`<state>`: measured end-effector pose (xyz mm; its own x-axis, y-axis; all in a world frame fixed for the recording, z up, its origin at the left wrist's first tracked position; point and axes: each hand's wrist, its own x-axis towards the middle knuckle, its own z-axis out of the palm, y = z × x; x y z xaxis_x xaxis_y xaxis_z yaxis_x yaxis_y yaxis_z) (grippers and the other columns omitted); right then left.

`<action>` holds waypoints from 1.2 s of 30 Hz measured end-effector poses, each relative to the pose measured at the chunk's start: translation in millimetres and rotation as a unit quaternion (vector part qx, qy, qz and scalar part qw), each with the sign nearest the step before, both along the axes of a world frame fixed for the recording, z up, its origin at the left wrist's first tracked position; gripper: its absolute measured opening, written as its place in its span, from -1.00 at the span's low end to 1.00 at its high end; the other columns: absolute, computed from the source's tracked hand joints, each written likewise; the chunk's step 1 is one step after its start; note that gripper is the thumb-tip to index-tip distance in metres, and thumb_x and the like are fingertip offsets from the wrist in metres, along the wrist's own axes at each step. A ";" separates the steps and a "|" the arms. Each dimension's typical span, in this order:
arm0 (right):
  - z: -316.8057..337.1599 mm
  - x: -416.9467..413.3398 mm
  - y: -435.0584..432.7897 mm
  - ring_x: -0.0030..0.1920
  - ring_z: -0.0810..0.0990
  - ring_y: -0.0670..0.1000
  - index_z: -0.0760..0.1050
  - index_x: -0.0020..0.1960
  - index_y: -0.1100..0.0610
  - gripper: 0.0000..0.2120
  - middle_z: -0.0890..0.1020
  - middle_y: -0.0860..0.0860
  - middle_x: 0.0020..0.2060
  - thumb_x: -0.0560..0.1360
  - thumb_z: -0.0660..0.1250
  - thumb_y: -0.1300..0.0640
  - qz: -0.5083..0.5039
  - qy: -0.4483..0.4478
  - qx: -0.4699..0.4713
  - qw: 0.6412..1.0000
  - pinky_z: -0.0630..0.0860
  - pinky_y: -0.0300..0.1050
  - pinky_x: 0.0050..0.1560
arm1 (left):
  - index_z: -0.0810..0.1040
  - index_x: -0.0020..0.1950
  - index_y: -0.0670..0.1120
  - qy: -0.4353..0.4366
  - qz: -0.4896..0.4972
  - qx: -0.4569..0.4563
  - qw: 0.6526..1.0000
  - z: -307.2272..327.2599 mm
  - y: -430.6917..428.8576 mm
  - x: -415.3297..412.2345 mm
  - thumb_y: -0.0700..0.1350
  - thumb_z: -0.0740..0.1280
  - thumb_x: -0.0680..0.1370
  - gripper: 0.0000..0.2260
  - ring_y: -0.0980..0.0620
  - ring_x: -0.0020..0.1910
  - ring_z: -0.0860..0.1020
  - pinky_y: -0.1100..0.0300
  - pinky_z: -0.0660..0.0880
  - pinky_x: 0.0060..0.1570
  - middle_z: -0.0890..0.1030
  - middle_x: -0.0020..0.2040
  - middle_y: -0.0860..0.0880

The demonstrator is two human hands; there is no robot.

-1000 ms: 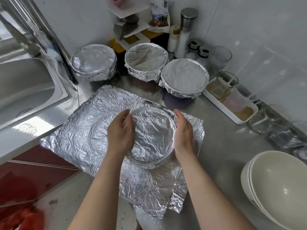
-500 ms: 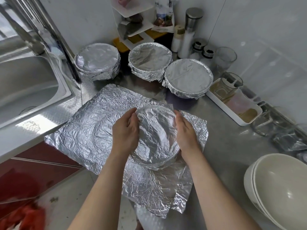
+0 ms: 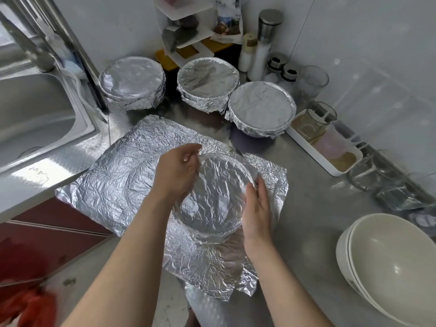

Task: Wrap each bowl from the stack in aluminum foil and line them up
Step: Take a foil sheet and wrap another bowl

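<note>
Head view: bowl (image 3: 213, 197) tilts mouth toward camera; left hand (image 3: 175, 177) grips rim, right hand (image 3: 257, 215) presses flat.

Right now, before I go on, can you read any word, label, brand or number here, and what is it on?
No text can be read.
On the bag at the back: print too blurred to read.
On the counter, far left edge: a dark scrawl, too faint to read.
On the foil-wrapped bowl in front: no print shows.

silver crinkled foil (image 3: 113, 175), cream bowls (image 3: 398, 267), dark red cabinet (image 3: 42, 241)
</note>
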<state>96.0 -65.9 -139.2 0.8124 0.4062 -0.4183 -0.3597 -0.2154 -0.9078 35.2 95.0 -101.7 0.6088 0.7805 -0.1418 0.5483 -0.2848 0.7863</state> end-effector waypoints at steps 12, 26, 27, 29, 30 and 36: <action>10.5 70.2 28.7 0.33 0.40 -0.19 0.45 0.39 0.05 -0.66 0.48 -0.12 0.35 0.65 0.16 0.03 0.124 -0.029 -0.010 0.992 0.27 -0.26 0.36 | 0.41 0.45 0.01 -0.172 0.298 -0.189 0.920 -19.5 -74.6 -36.8 -0.04 0.19 0.66 -0.65 0.08 0.36 0.42 0.13 0.34 0.33 0.46 0.40 0.05; -0.9 74.3 4.5 0.09 0.50 -0.21 0.40 0.38 0.00 -0.61 0.49 -0.20 0.20 0.61 0.16 0.29 0.080 -0.134 -0.037 0.987 0.34 -0.45 0.02 | 0.63 0.15 -0.02 -0.175 0.222 -0.143 0.949 -9.9 -13.6 -14.7 -0.17 0.29 0.61 -0.82 0.14 0.01 0.60 0.35 0.51 -0.02 0.67 0.05 0.05; 0.8 84.5 3.3 0.00 0.49 -0.26 0.38 0.40 -0.04 -0.50 0.45 -0.23 0.21 0.57 0.14 0.37 0.127 -0.154 -0.044 0.979 0.34 -0.46 -0.06 | 0.61 0.18 -0.01 -0.167 0.219 -0.116 0.954 -10.1 -13.6 -15.7 -0.15 0.31 0.61 -0.81 0.14 0.07 0.58 0.27 0.50 0.09 0.65 0.11 0.04; 5.2 105.9 6.5 -0.13 0.48 -0.31 0.34 0.43 -0.08 -0.34 0.40 -0.21 0.27 0.49 0.10 0.50 0.246 -0.170 -0.082 0.951 0.35 -0.45 -0.20 | 0.57 0.26 0.02 -0.162 0.223 -0.082 0.958 -11.5 -20.5 -18.4 -0.11 0.34 0.59 -0.76 0.14 0.20 0.52 0.16 0.42 0.22 0.59 0.22 0.06; 7.5 114.9 11.4 -0.03 0.47 -0.31 0.33 0.44 -0.06 -0.30 0.39 -0.17 0.30 0.46 0.10 0.54 0.305 -0.182 -0.106 0.929 0.38 -0.48 -0.15 | 0.53 0.31 0.03 -0.164 0.230 -0.083 0.956 -11.9 -26.5 -19.4 -0.09 0.35 0.59 -0.72 0.13 0.25 0.48 0.14 0.39 0.24 0.56 0.27 0.07; 5.4 129.6 31.6 0.22 0.50 -0.12 0.53 0.28 -0.03 -0.51 0.57 -0.10 0.21 0.45 0.35 0.39 0.400 -0.212 -0.166 0.876 0.39 -0.31 0.13 | 0.40 0.40 0.07 -0.131 0.251 -0.107 0.953 -27.2 -53.4 -17.2 -0.03 0.34 0.57 -0.61 0.02 0.33 0.43 -0.08 0.39 0.35 0.44 0.40 0.06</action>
